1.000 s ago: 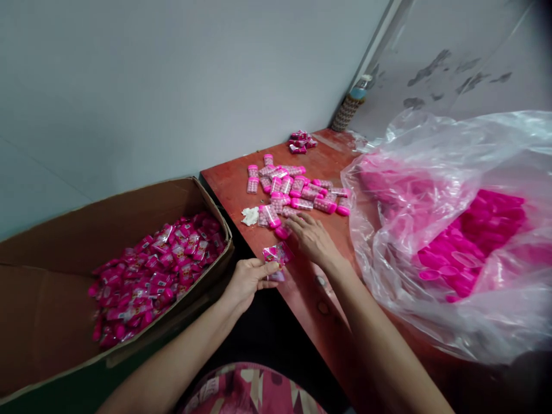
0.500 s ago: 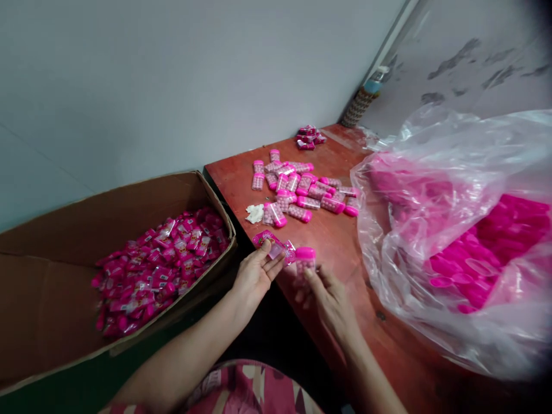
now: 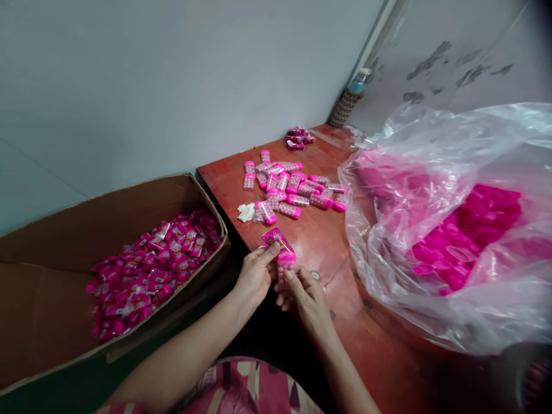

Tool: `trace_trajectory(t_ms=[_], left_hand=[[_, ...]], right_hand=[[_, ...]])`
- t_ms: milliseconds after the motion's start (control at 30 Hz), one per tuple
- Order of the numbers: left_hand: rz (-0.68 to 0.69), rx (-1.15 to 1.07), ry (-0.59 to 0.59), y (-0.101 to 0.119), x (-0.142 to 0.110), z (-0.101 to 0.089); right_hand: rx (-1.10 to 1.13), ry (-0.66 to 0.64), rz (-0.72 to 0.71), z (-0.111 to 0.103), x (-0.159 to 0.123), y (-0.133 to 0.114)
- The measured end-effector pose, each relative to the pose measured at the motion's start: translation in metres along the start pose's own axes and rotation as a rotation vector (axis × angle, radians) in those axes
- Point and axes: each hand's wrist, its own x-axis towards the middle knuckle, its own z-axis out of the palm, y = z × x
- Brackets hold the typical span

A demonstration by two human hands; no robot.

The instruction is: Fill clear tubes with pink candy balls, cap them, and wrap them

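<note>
Over the near edge of the red table (image 3: pixel 328 241), my left hand (image 3: pixel 255 275) pinches a small pink wrapper sleeve (image 3: pixel 275 238). My right hand (image 3: pixel 307 299) grips a pink-capped candy bottle (image 3: pixel 285 263) from below, its cap against the sleeve. The two hands touch each other around the bottle. Farther back on the table lies a pile of several identical candy bottles (image 3: pixel 293 187).
A cardboard box (image 3: pixel 52 322) at the left holds many wrapped pink packs (image 3: pixel 159 259). A big clear plastic bag (image 3: pixel 452 230) of pink caps fills the right side. A small heap of pink packs (image 3: pixel 297 138) and a bottle (image 3: pixel 347 103) stand near the wall corner. White scrap (image 3: pixel 246 211) lies by the pile.
My right hand took a bottle from the pile and drew it back to the table's near edge. Both hands have come together, with the bottle's cap now meeting the sleeve.
</note>
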Motion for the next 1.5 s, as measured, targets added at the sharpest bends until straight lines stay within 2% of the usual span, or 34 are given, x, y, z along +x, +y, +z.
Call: trace_trajectory(t_ms=[100, 333, 500, 567, 633, 767, 833, 1067, 1167, 1267, 1333, 1500], left_hand=[[0.002, 0.091, -0.065, 0.002, 0.0, -0.001], [0.026, 0.258, -0.159, -0.001, -0.001, -0.005], [0.008, 0.429, -0.288, 0.006, 0.0, -0.008], [-0.005, 0.471, -0.319, 0.007, 0.0, -0.009], [-0.002, 0.463, -0.285, 0.006, 0.0, -0.011], [0.015, 0.313, -0.114, 0.005, 0.001, -0.013], [0.009, 0.266, -0.085, 0.006, 0.001, -0.013], [0.021, 0.293, -0.11, 0.011, -0.008, -0.014], [0.059, 0.241, -0.092, 0.013, -0.011, -0.013], [0.039, 0.136, -0.056, 0.012, -0.014, -0.011], [0.027, 0.143, -0.059, 0.012, -0.015, -0.01], [-0.052, 0.303, -0.224, 0.01, -0.021, -0.01]], right_hand=[[0.032, -0.022, -0.022, -0.002, -0.001, 0.001], [-0.102, 0.081, -0.119, -0.003, -0.004, -0.001], [0.08, -0.027, -0.012, -0.006, -0.001, -0.001], [0.135, -0.025, -0.002, -0.006, 0.001, -0.001], [0.12, 0.012, -0.032, -0.004, 0.002, -0.001], [0.177, 0.033, -0.069, -0.002, -0.003, 0.001], [0.224, 0.027, -0.068, -0.003, -0.005, 0.002], [0.302, 0.108, -0.037, -0.001, -0.001, 0.001], [0.24, 0.148, -0.047, 0.005, -0.003, -0.003], [0.166, 0.207, -0.095, 0.01, -0.008, -0.006], [0.175, 0.203, -0.097, 0.011, -0.011, -0.007], [0.328, 0.203, -0.05, 0.014, -0.011, -0.007]])
